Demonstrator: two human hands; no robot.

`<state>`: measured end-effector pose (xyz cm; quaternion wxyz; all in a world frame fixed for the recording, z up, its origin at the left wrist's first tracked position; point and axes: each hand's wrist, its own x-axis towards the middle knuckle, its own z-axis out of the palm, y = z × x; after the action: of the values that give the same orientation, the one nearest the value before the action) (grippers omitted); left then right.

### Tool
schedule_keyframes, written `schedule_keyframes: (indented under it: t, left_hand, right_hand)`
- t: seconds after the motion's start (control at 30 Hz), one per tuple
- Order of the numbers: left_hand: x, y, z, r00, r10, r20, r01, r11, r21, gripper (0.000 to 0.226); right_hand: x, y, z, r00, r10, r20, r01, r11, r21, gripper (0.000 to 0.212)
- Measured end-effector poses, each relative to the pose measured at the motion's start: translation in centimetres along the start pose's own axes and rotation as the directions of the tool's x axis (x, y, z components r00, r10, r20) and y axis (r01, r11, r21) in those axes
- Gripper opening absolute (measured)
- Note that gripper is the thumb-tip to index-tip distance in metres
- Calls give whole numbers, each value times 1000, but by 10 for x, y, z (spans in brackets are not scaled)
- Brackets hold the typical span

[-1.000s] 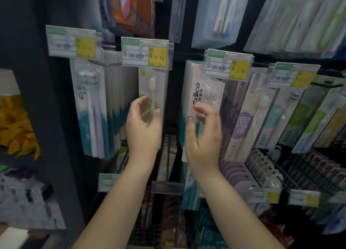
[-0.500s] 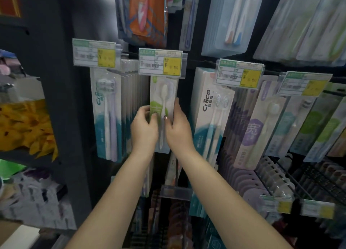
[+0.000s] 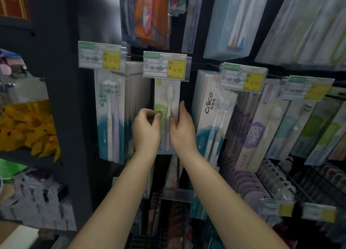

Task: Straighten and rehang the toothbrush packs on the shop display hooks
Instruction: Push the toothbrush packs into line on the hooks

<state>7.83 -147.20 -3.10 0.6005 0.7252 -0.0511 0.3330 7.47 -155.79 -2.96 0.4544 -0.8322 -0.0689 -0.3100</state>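
A narrow white and green toothbrush pack [image 3: 167, 97] hangs on the middle hook under a price tag [image 3: 165, 65]. My left hand [image 3: 147, 129] pinches its left edge, thumb on the front and fingers curled behind. My right hand [image 3: 182, 129] holds its right edge, fingers reaching up along the side and thumb on the front. The pack hangs upright between both hands; its lower part is hidden behind them.
A teal Cnice twin pack [image 3: 109, 115] hangs on the left hook, and a thicker row of Cnice packs [image 3: 211, 121] hangs on the right. Purple and green packs [image 3: 262, 132] fill hooks further right. A dark shelf post [image 3: 61, 99] stands at left.
Both hands moved onto the middle pack: a second ago the right hand was near the Cnice packs, now it holds the pack's right edge. My view has shifted closer and left.
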Motion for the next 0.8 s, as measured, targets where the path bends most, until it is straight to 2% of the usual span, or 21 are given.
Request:
schedule_keyframes:
  t: [0.07, 0.27, 0.4, 0.53, 0.63, 0.8]
  left_hand:
    - [-2, 0, -2, 1000, 3, 7, -3, 1000, 9, 7]
    - [-20, 10, -12, 997, 65, 37, -66, 997, 40, 39]
    - [-35, 21, -24, 973, 230, 8, -230, 973, 13, 36]
    - [-38, 24, -43, 923, 357, -144, -341, 932, 125, 31]
    - [-30, 16, -59, 917, 315, -244, -255, 935, 247, 37]
    - [-15, 4, -79, 970, 153, -189, -89, 946, 311, 65]
  right_hand:
    - [-3, 1, -1, 1000, 3, 10, -2, 999, -40, 61]
    - [-20, -7, -3, 998, -48, -38, 45, 997, -58, 67]
    - [-30, -18, -2, 978, -147, -146, 144, 989, -26, 60]
    - [-36, -29, 6, 955, -223, -195, 235, 971, 40, 48]
    - [-37, -39, 16, 958, -233, -165, 248, 966, 73, 43]
    - [-36, -56, 33, 971, -227, -75, 236, 958, 162, 39]
